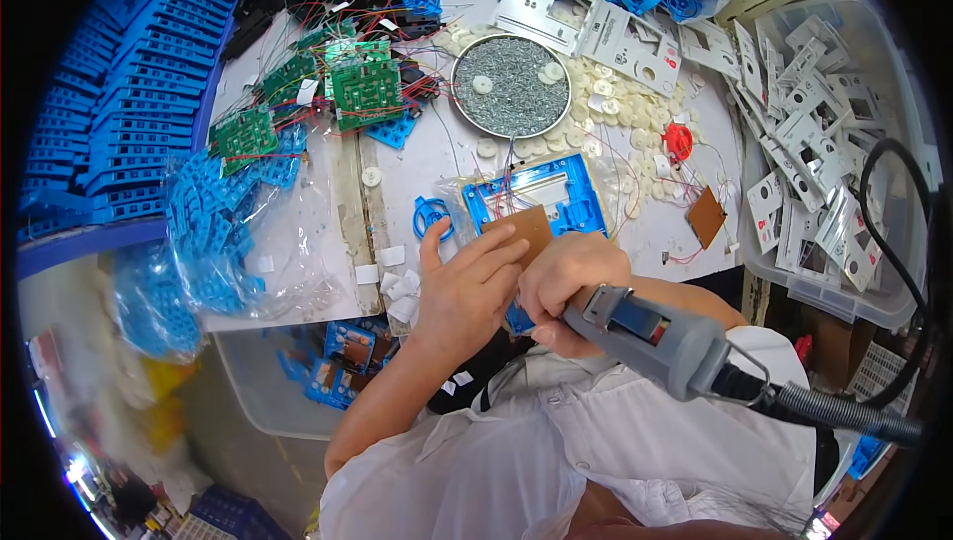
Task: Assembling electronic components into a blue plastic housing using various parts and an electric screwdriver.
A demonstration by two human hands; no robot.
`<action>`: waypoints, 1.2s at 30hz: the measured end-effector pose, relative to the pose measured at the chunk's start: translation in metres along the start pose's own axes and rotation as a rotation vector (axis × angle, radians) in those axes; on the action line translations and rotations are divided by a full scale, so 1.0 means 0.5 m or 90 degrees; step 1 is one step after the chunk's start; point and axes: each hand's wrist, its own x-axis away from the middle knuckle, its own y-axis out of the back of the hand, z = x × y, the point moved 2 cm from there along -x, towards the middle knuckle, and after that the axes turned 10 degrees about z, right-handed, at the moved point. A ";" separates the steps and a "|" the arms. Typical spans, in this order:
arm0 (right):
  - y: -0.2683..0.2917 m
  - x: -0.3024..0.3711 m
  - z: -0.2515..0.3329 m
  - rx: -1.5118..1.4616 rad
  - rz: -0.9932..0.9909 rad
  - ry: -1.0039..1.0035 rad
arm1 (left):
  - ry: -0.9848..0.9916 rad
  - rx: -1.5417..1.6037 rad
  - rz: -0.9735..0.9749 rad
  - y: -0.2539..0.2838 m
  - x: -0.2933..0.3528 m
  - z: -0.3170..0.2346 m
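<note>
We are working on one blue plastic frame (541,204) near the counter (437,158) front edge. Our left hand (467,287) is pressing one brown board (521,227) flat onto it, fingers spread. Our right hand (571,287) is gripping one grey electric screwdriver (655,334). Behind the frame, one round screw dish (511,85) is leaving little open room.

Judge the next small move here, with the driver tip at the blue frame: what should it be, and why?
Probably drive a screw where the tip sits. The right hand grips the grey electric screwdriver over the blue frame, while the left hand presses the brown board flat. The tip itself is hidden.
</note>
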 end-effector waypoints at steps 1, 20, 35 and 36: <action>0.001 -0.001 0.001 0.000 0.005 -0.007 | 0.000 0.001 -0.001 -0.001 0.001 0.001; 0.058 -0.004 0.051 -0.228 -0.065 0.006 | 0.004 0.017 -0.043 0.006 -0.032 -0.034; 0.082 -0.002 0.054 -0.176 -0.076 -0.013 | 0.058 -0.048 -0.035 0.037 -0.030 -0.040; 0.088 0.001 0.044 -0.147 -0.080 -0.012 | 0.081 -0.051 -0.043 0.044 -0.022 -0.033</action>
